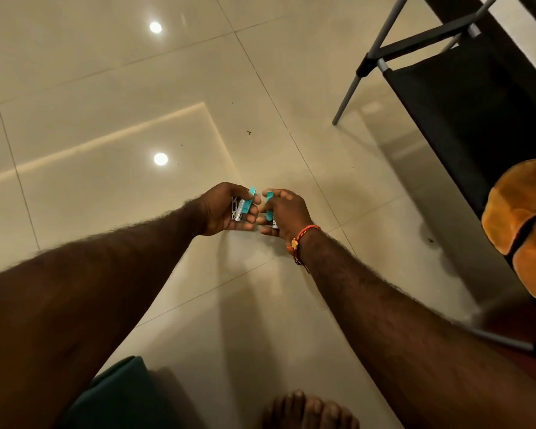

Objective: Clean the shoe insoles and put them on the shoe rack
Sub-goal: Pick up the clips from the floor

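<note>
Both my arms reach out over the glossy tiled floor. My left hand [226, 209] grips a small teal and white packet [245, 205] with printed lettering. Close beside it, my right hand [287, 212] pinches a second small teal piece [270, 205] with a white end; the two pieces are a short gap apart. Two orange insoles [520, 224] lie side by side on the black fabric shelf of the shoe rack [464, 100] at the right edge. What exactly the teal pieces are cannot be told.
The shoe rack's grey metal legs [350, 88] stand on the floor at the upper right. A dark teal cushion or cloth [127, 394] lies at the bottom left, and my bare foot [310, 410] shows at the bottom. Small dark specks dot the tiles.
</note>
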